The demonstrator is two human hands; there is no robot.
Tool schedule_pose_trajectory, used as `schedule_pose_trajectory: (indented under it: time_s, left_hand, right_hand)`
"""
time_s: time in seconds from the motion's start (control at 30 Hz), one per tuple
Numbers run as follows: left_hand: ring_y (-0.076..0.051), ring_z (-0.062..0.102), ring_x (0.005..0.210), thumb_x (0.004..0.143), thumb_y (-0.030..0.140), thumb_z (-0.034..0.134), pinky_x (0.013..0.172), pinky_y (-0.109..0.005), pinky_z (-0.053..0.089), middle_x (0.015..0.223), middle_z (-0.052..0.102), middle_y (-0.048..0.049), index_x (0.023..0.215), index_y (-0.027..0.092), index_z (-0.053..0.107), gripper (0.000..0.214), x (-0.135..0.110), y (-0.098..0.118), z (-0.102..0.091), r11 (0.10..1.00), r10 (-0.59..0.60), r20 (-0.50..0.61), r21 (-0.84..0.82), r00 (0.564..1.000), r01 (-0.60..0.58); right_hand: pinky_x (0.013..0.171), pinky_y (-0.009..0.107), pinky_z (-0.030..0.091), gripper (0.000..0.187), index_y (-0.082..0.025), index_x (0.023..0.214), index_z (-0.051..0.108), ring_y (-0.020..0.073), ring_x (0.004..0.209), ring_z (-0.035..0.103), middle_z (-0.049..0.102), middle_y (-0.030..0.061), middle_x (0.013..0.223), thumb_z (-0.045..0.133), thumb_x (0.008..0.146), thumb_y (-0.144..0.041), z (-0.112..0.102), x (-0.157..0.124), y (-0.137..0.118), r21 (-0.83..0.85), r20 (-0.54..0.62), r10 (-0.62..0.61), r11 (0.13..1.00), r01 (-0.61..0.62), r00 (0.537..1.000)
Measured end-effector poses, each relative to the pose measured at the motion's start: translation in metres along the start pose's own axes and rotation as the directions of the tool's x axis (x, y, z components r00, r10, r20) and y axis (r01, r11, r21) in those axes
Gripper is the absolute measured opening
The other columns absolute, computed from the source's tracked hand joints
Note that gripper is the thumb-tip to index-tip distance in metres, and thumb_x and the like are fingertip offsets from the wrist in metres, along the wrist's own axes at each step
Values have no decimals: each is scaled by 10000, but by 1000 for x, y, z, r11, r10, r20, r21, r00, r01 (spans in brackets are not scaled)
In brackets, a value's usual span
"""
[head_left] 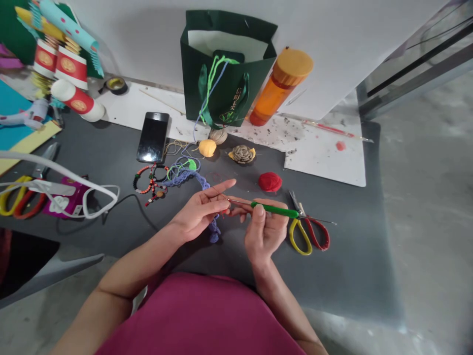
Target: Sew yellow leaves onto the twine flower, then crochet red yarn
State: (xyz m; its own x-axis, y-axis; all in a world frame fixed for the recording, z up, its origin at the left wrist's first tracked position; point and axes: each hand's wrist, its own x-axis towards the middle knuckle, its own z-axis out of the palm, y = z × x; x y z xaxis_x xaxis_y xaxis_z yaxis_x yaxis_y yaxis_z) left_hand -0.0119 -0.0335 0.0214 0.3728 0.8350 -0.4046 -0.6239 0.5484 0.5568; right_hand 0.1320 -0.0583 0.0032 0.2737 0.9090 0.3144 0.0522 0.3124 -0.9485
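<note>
right hand (264,231) is closed on a green-handled crochet hook (275,209), held pencil-wise for fine control; left hand (199,209) is raised near the hook's tip, a purple crocheted strip (214,231) hanging below it, whether gripped cannot be told.

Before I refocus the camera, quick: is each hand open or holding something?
Left hand: partly open, forefinger extended, purple crocheted yarn hanging beneath it; grip unclear.
Right hand: closed, holding a green-handled crochet hook.
</note>
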Motion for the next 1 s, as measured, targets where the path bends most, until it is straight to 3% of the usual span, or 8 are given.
schedule_pose_trajectory:
  time_s: [0.13, 0.3, 0.63, 0.73, 0.8, 0.87, 0.9, 1.0]
  left_hand:
    - [-93, 563, 686, 715, 206, 875, 715, -259, 425, 751, 717, 7, 1120, 220, 809, 411, 2, 0, -1, 999, -50, 49, 6, 998, 49]
    - [-101, 561, 718, 684, 243, 902, 733, -269, 422, 817, 749, -19, 1067, 238, 827, 390, 2, 2, -2, 996, -91, 135, 26, 987, 89]
    - [-120, 634, 737, 783, 270, 836, 737, -293, 502, 857, 730, -7, 1287, 295, 733, 516, -11, 3, 0, 946, 76, 195, 296, 978, -132]
    - [-155, 670, 764, 854, 237, 761, 786, -338, 520, 855, 757, -17, 1382, 297, 664, 540, -18, 10, -2, 680, 303, 325, 585, 896, -442]
    - [-175, 684, 804, 854, 190, 747, 889, -388, 504, 875, 781, -19, 1393, 322, 652, 562, -20, 11, -3, 350, 510, 432, 685, 743, -639]
    - [-182, 680, 822, 851, 183, 749, 949, -415, 484, 894, 785, -21, 1437, 335, 607, 622, -18, 8, -3, 185, 615, 462, 703, 639, -687]
    - [-181, 674, 818, 857, 197, 746, 941, -411, 492, 893, 779, -23, 1482, 333, 559, 666, -17, 6, -3, 227, 626, 426, 702, 653, -675]
    - [-162, 651, 781, 866, 250, 745, 816, -346, 532, 867, 735, -8, 1604, 331, 353, 840, -13, 1, -1, 638, 459, 239, 581, 856, -504]
  right_hand:
    - [427, 258, 472, 99, -287, 971, 527, 150, 479, 689, 770, -25, 730, 540, 1024, -369, 0, 8, -3, 188, 56, 167, 966, -175, 984]
    - [400, 236, 437, 210, -262, 934, 563, 129, 410, 615, 740, -48, 628, 604, 972, -465, 0, 14, -5, 323, 159, 396, 845, -427, 904]
    - [462, 232, 525, 100, -282, 920, 717, 121, 525, 667, 797, -31, 772, 763, 898, -369, 3, 7, -7, 426, 222, 210, 858, -289, 952]
    - [430, 209, 489, 74, -291, 934, 713, 127, 559, 680, 799, -23, 771, 746, 915, -355, -2, 6, -9, 438, 281, 137, 862, -254, 950]
    - [441, 207, 492, 53, -290, 940, 707, 120, 559, 679, 806, -19, 791, 732, 927, -335, -2, 6, -9, 436, 279, 116, 869, -233, 953]
    - [463, 217, 512, 47, -286, 934, 703, 115, 543, 672, 809, -20, 800, 728, 930, -326, 0, 6, -9, 437, 254, 114, 872, -219, 960]
    - [468, 223, 517, 49, -285, 929, 703, 117, 540, 672, 808, -21, 797, 727, 929, -327, 1, 6, -8, 439, 238, 117, 873, -215, 964]
    - [462, 233, 517, 67, -280, 922, 706, 125, 532, 670, 802, -22, 778, 740, 913, -337, 6, 6, -6, 413, 182, 152, 885, -216, 971]
